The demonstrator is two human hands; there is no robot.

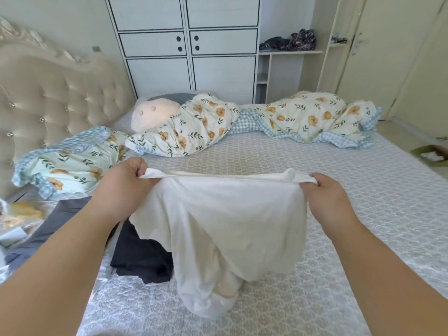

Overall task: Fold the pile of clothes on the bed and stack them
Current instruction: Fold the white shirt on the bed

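Now, from the left: dark clothes [143,258] lie heaped on the bed [363,190]; the left hand [121,187] and right hand [327,202] each pinch a top corner of a white garment [218,226], its soft, crumpled lower end resting on the bed.

A soft white cotton garment [218,214] hangs stretched by its top edge above the bed [339,180], its lower part bunched and resting on the patterned grey sheet. Just left of it, partly under it, lies a crumpled pile of dark navy and grey clothes [140,253].
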